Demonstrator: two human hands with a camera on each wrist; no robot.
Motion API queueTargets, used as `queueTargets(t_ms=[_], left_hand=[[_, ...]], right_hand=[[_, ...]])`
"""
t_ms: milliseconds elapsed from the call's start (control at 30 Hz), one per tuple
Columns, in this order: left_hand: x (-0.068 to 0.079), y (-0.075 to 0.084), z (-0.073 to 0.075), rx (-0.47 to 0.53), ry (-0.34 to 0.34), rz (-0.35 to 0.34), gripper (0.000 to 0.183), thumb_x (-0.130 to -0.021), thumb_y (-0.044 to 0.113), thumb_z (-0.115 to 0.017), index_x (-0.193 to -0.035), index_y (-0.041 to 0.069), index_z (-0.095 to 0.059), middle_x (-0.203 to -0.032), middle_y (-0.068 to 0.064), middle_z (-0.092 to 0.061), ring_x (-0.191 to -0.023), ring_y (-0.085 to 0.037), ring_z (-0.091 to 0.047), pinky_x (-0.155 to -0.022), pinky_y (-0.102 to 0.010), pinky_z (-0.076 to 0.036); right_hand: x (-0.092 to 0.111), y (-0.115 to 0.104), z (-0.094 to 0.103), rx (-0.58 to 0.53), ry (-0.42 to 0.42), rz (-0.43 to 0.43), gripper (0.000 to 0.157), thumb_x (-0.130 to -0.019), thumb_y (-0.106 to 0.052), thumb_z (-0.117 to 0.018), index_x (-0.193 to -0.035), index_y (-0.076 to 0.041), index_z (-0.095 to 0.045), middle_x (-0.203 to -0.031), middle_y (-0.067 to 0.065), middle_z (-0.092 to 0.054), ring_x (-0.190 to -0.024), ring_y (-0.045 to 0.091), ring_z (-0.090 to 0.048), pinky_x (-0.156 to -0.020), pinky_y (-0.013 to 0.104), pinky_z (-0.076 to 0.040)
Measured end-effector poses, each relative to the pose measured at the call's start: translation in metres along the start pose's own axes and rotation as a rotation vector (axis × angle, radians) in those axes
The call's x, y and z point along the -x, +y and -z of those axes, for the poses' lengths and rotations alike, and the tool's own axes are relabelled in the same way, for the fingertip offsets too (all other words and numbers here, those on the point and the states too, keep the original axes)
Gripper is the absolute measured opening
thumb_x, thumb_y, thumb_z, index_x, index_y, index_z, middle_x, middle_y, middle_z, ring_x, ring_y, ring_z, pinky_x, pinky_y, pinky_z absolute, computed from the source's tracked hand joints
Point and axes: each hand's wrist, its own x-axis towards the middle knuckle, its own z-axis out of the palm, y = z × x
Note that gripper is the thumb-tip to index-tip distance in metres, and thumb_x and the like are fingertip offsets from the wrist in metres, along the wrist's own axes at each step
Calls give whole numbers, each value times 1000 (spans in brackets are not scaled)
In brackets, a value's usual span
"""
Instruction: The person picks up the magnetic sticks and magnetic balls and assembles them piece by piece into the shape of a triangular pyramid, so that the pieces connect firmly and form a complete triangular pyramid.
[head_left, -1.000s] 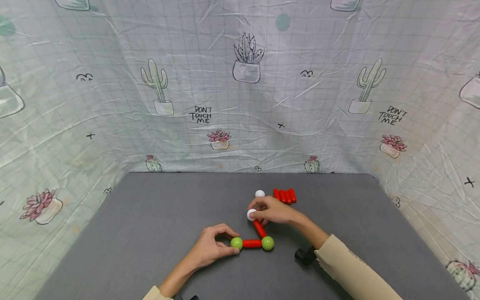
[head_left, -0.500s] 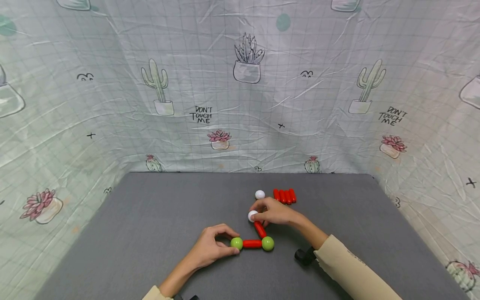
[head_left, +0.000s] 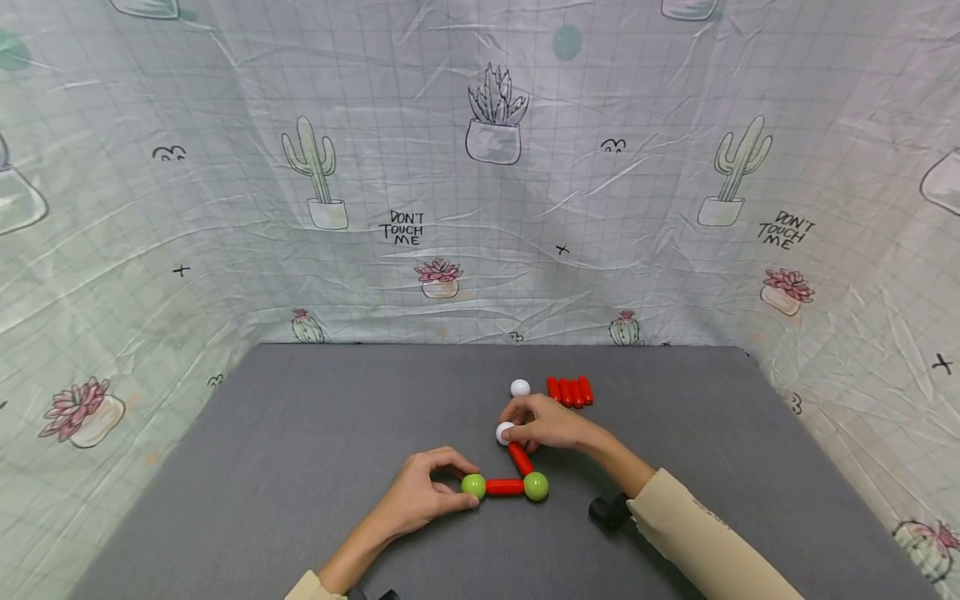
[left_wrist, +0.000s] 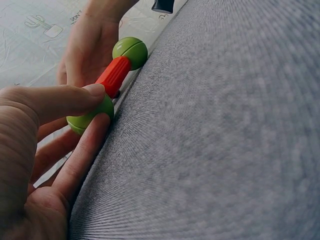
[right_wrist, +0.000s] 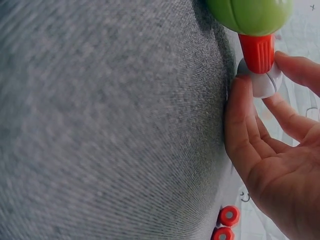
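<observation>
On the grey table (head_left: pixel 300 450), the left hand (head_left: pixel 423 493) pinches a near green ball (head_left: pixel 473 486), joined by a red rod (head_left: pixel 505 487) to a second green ball (head_left: pixel 536 486). From there another red rod (head_left: pixel 520 458) slants away to a white ball (head_left: pixel 503 432) pinched by the right hand (head_left: pixel 551 423), whose fingers hide how firmly it seats. Beyond, a loose white ball (head_left: pixel 520 388) and four loose red rods (head_left: pixel 566 392) remain unattached, the leftmost partly covered.
</observation>
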Motion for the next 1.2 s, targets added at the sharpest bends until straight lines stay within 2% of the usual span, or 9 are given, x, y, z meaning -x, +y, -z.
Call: queueTargets(t_ms=[333, 600, 833, 1033, 1200], left_hand=[[0, 1, 0, -1, 3, 4, 37, -78, 15, -91, -110, 7, -76, -109, -12, -72, -94, -5, -70, -72, -29, -63], [0, 2, 0, -7, 11, -5, 35, -77, 14, -91, -109, 9, -76, -108, -12, -73, -92, -5, -70, -72, -29, -63], [0, 3, 0, -8, 13, -13, 36, -77, 13, -91, -109, 9, -77, -107, -12, -73, -92, -5, -70, -72, -28, -63], [1, 2, 0, 3, 10, -20, 36, -77, 11, -91, -109, 9, -76, -107, -14, -73, -91, -5, -70, -72, -29, -63], [2, 3, 0, 8, 6, -10, 35, -77, 11, -91, -109, 10, -77, -108, -13, -72, -91, -6, -70, -72, -29, -63]], right_hand=[[0, -1, 1, 1, 9, -6, 25, -97, -14, -71, -116, 3, -68, -98, 12, -73, -78, 16, -65, -68, 35, -61], [6, 2, 9, -14, -1, 16, 32, -99, -16, -67, -124, 4, -65, -102, 15, -72, -83, 21, -68, -71, 37, -62], [20, 1, 29, -16, 73, 59, 35, -100, -15, -67, -127, 7, -63, -108, 23, -69, -90, 38, -69, -75, 46, -63], [28, 7, 52, 4, 135, 64, 36, -100, -15, -67, -127, 8, -61, -108, 32, -68, -92, 41, -69, -77, 48, -62], [35, 13, 72, 51, 214, 24, 35, -101, -14, -65, -129, 8, -61, -112, 29, -69, -93, 42, -70, -79, 47, -63]])
